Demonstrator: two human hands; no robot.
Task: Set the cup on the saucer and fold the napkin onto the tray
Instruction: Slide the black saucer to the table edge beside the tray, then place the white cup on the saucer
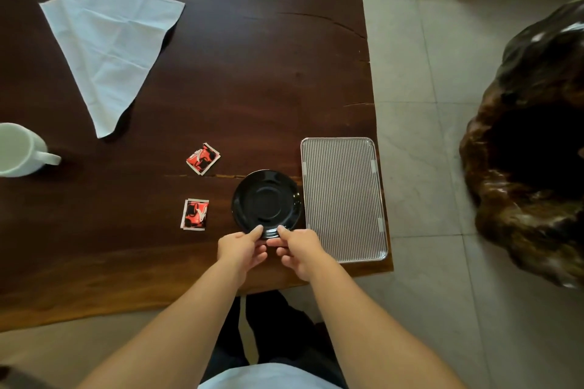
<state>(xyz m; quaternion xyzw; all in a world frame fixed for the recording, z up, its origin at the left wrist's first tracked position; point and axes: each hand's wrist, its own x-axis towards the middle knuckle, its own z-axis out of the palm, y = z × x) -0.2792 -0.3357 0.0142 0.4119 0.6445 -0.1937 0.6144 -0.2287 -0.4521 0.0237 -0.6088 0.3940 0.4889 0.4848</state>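
A black saucer (267, 200) lies on the dark wooden table (252, 73), just left of a ribbed silver tray (343, 199). My left hand (241, 249) and my right hand (298, 249) both pinch the saucer's near rim, thumbs on top. A white cup (19, 150) stands at the far left edge, handle pointing right, partly cut off by the frame. A pale napkin (104, 35) lies loosely folded into a triangle at the upper left of the table.
Two red and black sachets (203, 158) (195, 214) lie left of the saucer. The tray sits at the table's right front corner. A dark carved wooden stump (531, 148) stands on the tiled floor to the right.
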